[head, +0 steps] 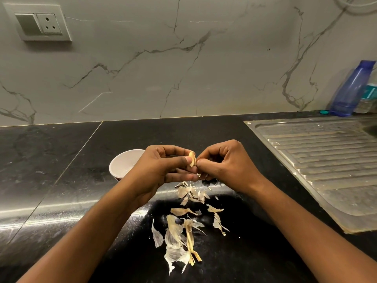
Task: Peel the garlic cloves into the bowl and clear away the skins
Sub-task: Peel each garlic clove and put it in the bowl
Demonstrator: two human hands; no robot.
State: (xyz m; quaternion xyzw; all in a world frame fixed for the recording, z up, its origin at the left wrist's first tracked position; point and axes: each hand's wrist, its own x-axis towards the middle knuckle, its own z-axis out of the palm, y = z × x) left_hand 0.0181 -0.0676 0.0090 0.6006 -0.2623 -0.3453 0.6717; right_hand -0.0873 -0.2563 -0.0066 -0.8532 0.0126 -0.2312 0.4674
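A pale garlic clove (192, 158) is held up over the black counter between both hands. My left hand (163, 170) pinches it between thumb and fingers. My right hand (226, 164) meets it from the right, thumb and forefinger pinching at the clove's edge. A small white bowl (124, 163) stands on the counter just left of my left hand, partly hidden behind it. Several papery garlic skins (183, 231) lie scattered on the counter below my hands.
A steel sink drainboard (318, 160) fills the right side of the black counter (61, 160). A blue bottle (350, 88) stands at the back right against the marble wall. A switch and socket plate (38, 23) is on the wall at upper left.
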